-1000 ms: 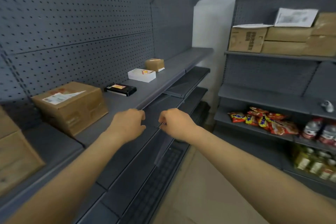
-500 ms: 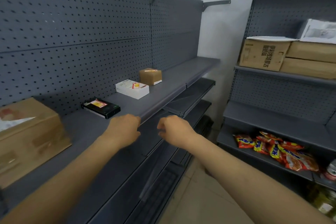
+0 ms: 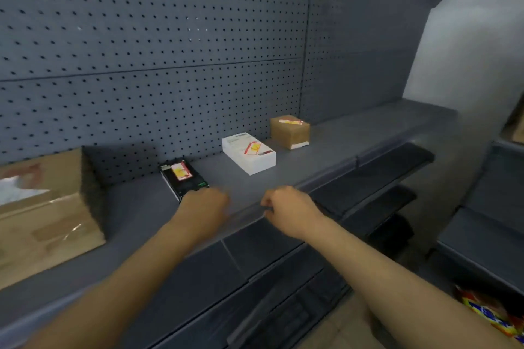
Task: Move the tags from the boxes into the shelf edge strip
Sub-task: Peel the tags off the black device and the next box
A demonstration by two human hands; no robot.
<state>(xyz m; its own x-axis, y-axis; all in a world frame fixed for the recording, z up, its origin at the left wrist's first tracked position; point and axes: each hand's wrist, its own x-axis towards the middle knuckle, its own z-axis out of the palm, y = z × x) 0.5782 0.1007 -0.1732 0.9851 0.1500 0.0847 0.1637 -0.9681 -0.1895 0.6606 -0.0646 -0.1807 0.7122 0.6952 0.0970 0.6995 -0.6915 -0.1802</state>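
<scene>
At mid-frame the left hand [image 3: 202, 211], fingers curled and seemingly empty, nears the black box [image 3: 184, 178] and its tag [image 3: 181, 171], while the right hand [image 3: 289, 211] pinches the shelf edge strip [image 3: 246, 217]; lifting the tag flat would suit.

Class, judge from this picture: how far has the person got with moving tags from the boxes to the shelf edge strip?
Done: no tag visible in the shelf edge strip.
In hand: left hand reaches at the black box; right hand, curled, is at the strip.
Left: tags still lie on the black box, white box and brown box.
</scene>
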